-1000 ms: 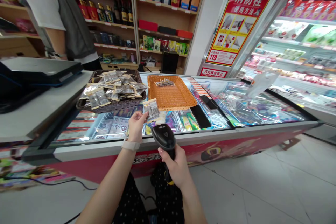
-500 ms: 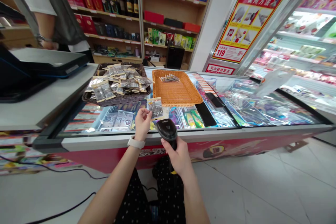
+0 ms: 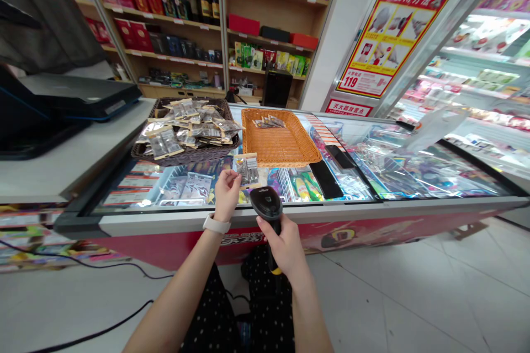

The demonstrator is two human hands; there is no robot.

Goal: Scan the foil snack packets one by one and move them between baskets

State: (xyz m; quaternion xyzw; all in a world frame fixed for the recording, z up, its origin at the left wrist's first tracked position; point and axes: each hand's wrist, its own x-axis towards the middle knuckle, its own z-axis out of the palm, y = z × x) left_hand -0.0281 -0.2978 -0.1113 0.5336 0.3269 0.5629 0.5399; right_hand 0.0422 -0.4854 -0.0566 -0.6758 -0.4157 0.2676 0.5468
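Note:
My left hand [image 3: 227, 194], with a white band on the wrist, has its fingers pinched at the lower left edge of a small clear packet [image 3: 247, 170] with a tan top strip. The packet is at the freezer's glass top, its front face up. My right hand [image 3: 285, 245] is wrapped round the handle of a black barcode scanner [image 3: 266, 202], whose head points at the packet. Behind my left hand, a dark wicker basket [image 3: 143, 159] holds a heap of similar packets. An orange wicker basket [image 3: 285, 146] beside it has a few packets at its far end.
Two black phones [image 3: 326, 179] lie on the freezer [image 3: 165, 223] right of the orange basket. At left, a grey counter [image 3: 37, 179] carries a dark flat device [image 3: 83, 96]. A person's dark clothing [image 3: 49, 22] shows behind it. A black cable [image 3: 124, 313] crosses the floor.
The person behind the counter has moved left and nearer. The view has shifted slightly; both my hands, the packet and the scanner keep almost the same positions.

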